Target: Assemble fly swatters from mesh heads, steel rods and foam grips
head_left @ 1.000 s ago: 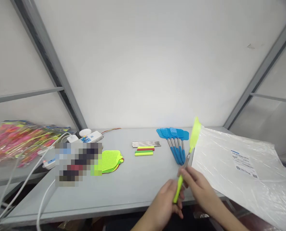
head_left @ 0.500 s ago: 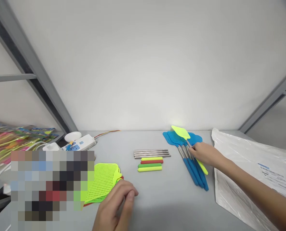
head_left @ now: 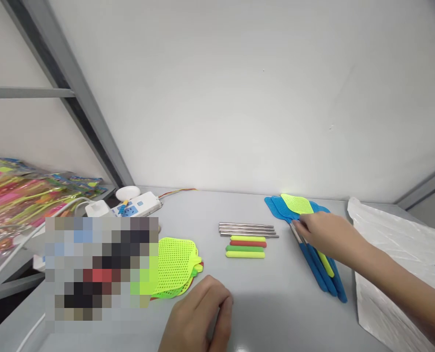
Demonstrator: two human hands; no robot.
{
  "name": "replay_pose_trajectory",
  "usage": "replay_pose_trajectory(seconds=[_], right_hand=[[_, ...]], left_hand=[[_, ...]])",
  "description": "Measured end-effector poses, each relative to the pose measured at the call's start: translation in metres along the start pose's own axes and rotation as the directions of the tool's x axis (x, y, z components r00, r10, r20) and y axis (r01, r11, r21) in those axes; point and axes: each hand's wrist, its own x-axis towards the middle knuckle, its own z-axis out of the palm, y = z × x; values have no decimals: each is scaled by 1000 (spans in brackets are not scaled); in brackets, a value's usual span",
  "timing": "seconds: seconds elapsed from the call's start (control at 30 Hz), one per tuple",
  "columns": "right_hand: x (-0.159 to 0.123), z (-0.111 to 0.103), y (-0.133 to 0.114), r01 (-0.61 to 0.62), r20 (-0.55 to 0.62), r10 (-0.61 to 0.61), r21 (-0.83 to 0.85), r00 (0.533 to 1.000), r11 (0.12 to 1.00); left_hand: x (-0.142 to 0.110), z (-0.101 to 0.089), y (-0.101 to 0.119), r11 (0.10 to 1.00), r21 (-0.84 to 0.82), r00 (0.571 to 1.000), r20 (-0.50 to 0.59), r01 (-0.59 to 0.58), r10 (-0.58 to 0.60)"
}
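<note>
My right hand (head_left: 325, 234) is closed around the metal shaft of a yellow-green fly swatter (head_left: 297, 203). That swatter lies over several blue fly swatters (head_left: 274, 208), its yellow handle showing below my hand among their blue handles. On the left, a stack of loose perforated swatter heads (head_left: 175, 266), yellow-green on top with green and red edges beneath, lies flat on the table. My left hand (head_left: 201, 313) rests just right of and nearer than this stack, fingers curled in, with nothing seen in it.
Several metal rods (head_left: 247, 229) lie mid-table, above several coloured handle tubes (head_left: 246, 248). A white plastic bag (head_left: 393, 264) covers the right side. A power strip (head_left: 140, 206) with cables is at back left, near packaged goods (head_left: 30, 200). One patch at left is pixelated.
The yellow-green swatter's head, raised and tilted before, now lies flat over the blue heads. My right hand has lowered with it. The view has shifted, and my left hand stays curled near the stack.
</note>
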Motion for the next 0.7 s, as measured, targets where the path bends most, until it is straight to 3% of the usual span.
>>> replay_pose_trajectory(seconds=[0.17, 0.27, 0.43, 0.7], right_hand=[[18, -14, -66, 307, 1, -308, 50, 952, 950], [44, -9, -84, 397, 20, -401, 102, 916, 912], [73, 2, -83, 451, 80, -479, 234, 874, 861], [75, 14, -66, 510, 74, -563, 342, 823, 789]], left_hand=[[2, 4, -5, 984, 137, 988, 116, -113, 98], [2, 7, -4, 978, 177, 983, 164, -108, 79], [1, 10, -1, 979, 175, 982, 173, -101, 71], [-1, 15, -4, 973, 210, 976, 209, -100, 55]])
